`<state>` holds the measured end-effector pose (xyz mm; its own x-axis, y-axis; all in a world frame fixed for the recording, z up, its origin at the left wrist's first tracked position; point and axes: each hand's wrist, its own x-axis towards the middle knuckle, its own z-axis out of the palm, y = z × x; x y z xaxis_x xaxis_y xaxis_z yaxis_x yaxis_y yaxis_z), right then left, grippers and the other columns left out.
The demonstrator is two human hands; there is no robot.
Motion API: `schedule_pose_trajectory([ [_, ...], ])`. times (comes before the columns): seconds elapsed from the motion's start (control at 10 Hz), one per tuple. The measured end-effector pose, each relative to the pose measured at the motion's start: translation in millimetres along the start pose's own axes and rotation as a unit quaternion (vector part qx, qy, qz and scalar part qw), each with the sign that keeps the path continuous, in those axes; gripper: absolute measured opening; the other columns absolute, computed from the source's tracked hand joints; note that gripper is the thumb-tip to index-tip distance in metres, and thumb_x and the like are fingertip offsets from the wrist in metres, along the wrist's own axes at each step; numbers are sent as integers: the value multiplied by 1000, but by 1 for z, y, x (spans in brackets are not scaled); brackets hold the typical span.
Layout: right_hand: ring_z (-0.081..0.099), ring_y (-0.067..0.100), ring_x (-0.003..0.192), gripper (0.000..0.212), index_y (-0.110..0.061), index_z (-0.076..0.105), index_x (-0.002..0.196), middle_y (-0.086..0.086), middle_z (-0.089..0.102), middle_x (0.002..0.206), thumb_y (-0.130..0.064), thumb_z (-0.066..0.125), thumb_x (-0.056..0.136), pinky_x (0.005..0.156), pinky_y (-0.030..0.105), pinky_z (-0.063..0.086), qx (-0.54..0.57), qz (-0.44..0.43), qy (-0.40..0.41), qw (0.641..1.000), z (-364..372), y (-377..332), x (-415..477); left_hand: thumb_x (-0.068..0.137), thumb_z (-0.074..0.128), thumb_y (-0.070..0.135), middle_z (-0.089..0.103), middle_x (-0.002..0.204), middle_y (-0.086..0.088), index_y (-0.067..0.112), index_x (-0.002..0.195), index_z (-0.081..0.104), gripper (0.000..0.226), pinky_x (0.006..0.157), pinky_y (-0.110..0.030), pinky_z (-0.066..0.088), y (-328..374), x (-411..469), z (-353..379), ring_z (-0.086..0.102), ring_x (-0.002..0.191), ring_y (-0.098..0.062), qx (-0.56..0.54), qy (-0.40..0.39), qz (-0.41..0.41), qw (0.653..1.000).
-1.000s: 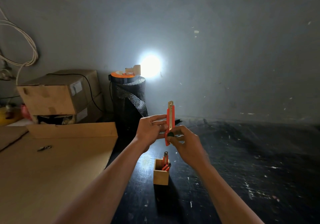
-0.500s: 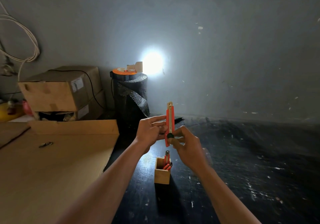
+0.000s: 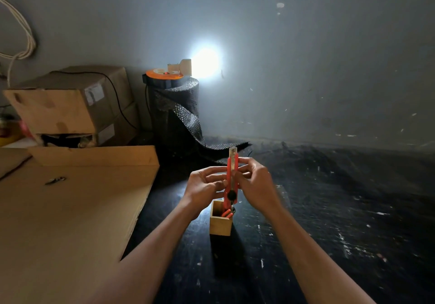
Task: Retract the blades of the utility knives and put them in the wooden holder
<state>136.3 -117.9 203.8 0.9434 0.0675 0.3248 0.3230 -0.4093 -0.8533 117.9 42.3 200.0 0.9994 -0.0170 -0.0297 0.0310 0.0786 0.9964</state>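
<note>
Both hands are up on one orange utility knife [image 3: 231,176], held upright just above the wooden holder [image 3: 220,221]; the left hand [image 3: 204,186] curls its fingers against the knife's left edge, thumb low near the black slider knob; the right hand [image 3: 255,181] pinches the upper body from the other side, fingers half closed around it; a short metal tip shows at the top, though whether that is blade or only the guide rail is hard to tell in this dim light. Compared with a second ago, the knife has come down and nearer, so its lower end now sits right over the holder's open mouth; the right hand has climbed from the base to the upper part of the handle. Inside the holder, more orange knives [image 3: 227,212] lean toward its right wall; the holder stands on the dark table [image 3: 329,209], beside a large cardboard sheet [image 3: 70,209]. White labels on the stacked cardboard boxes [image 3: 70,108] are too blurred to read; no brand shows on the knife.
</note>
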Motion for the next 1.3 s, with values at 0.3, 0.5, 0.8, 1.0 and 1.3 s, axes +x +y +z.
schedule_pose_trajectory([
  [0.3, 69, 4, 69, 12, -16, 62, 103, 2, 73, 90, -21, 67, 93, 54, 15, 53, -25, 60, -9, 998, 39, 54, 28, 83, 81, 5, 72, 124, -10, 10, 129, 68, 48, 92, -44, 63, -94, 39, -32, 71, 111, -24, 190, 89, -85, 974],
  [0.5, 65, 6, 68, 10, -13, 62, 100, 1, 69, 88, -16, 68, 92, 51, 9, 48, -91, 79, -32, 992, 69, 88, 46, 82, 83, 4, 68, 136, -11, 12, 137, 63, 60, 99, -41, 58, -137, 58, -30, 66, 122, -26, 231, 72, -142, 960],
  [0.8, 70, 22, 73, 13, -17, 57, 98, 5, 72, 86, -12, 64, 88, 62, 36, 60, -140, 103, -94, 980, 99, 123, 55, 80, 80, -1, 75, 127, -4, 22, 135, 67, 61, 103, -33, 55, -169, 76, -22, 70, 115, -18, 280, 73, -144, 946],
  [1.0, 70, 25, 74, 7, -19, 56, 96, 6, 71, 84, -16, 60, 91, 64, 43, 61, -156, 129, -105, 974, 107, 134, 54, 79, 83, 3, 76, 126, 0, 23, 133, 69, 60, 102, -22, 47, -177, 78, -25, 69, 117, -16, 284, 83, -142, 945],
  [1.3, 70, 25, 96, 22, -9, 63, 114, 13, 72, 105, -7, 63, 93, 83, 37, 60, -160, 69, -54, 983, 92, 115, 62, 81, 85, 10, 74, 128, -5, 15, 134, 68, 56, 105, -42, 56, -177, 73, -28, 68, 122, -22, 261, 92, -155, 948],
])
